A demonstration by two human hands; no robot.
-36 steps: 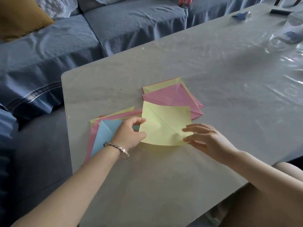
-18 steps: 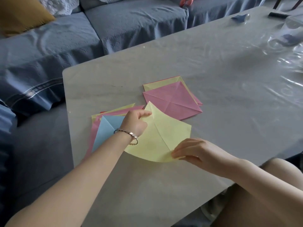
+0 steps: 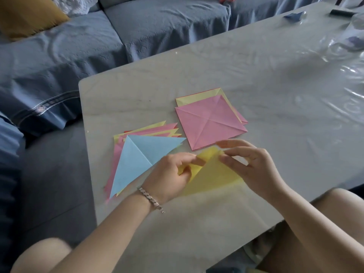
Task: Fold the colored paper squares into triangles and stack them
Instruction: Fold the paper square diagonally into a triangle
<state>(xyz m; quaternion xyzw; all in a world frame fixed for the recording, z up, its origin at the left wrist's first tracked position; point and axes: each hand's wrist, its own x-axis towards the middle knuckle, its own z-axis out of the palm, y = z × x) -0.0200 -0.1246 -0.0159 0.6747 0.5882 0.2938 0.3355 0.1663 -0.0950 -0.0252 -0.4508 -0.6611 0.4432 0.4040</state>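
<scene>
Holds the yellow paper (image 3: 214, 174) low over the table (image 3: 246, 62), near the front edge and just in front of the two piles. Pinches a corner of it with the left hand (image 3: 169, 176), thumb and fingers curled on the paper. Pinches the top corner with the right hand (image 3: 254, 166), fingertips closed on it. Brings the two hands close together, almost touching, with the paper bent up between them. Looks like a fold half made, with the corners nearly together and no flat crease pressed yet. Shows a pile of triangles (image 3: 151, 129) to the left, just beside the left hand, with a blue triangle (image 3: 137, 160) on top and pink and yellow ones peeking out under it. Means quite a few folded and stacked already. Shows a pile of squares (image 3: 199, 98) a bit farther back, just behind the hands, with a pink square (image 3: 208, 123) on top, marked by crossed creases. Can't tell how many squares in that pile. Leaves, most likely, these jobs: line up the yellow corners, press the fold flat, put it on the blue triangle, then do the same for each square left. Sits roughly in the middle of the task, as a guess.
</scene>
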